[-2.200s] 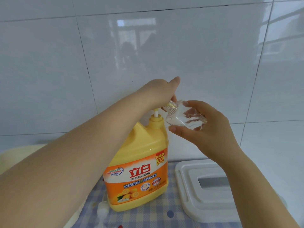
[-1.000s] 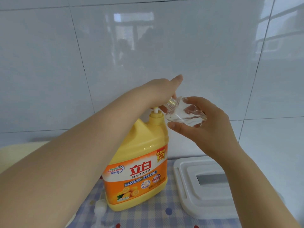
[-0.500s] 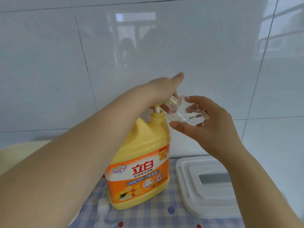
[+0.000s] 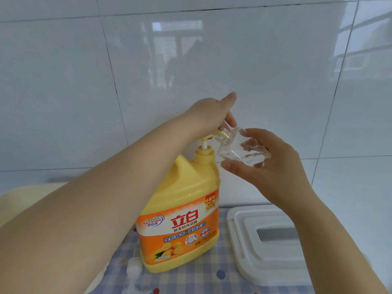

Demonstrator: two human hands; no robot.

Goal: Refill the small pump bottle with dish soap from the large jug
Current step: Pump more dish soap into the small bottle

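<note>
Nearest the camera, the left forearm crosses the lower left of the view, and beneath it on the blue-and-white checked cloth (image 4: 186, 279) lies a small white pump head (image 4: 134, 269), partly hidden by the arm. To its right stands the large jug (image 4: 180, 213) of dish soap, yellow with an orange label, upright on the cloth. Beside the jug on the right sits a white plastic lid (image 4: 250, 251) with a rectangular opening, part of it covered by the right forearm. A pale yellow object (image 4: 25, 200) shows at the left edge behind the left arm; what it is cannot be told. Higher up and farther back, the left hand (image 4: 210, 113) rests on top of the jug's pump, palm down with the fingers laid over the nozzle and the thumb pointing up and forward; the white pump stem (image 4: 55, 144) shows above the yellow collar. Just to the right, the right hand (image 4: 271, 164) grips the small pump bottle (image 4: 239, 149), a clear bottle with no pump in its neck, thumb below and fingers curled over its far side. The bottle is tilted, its threaded mouth turned up and left so that it meets the jug's yellow nozzle under the left fingers. The two hands are nearly touching at that spot. Behind everything rises a glossy white tiled wall (image 4: 212, 49) with faint reflections.
</note>
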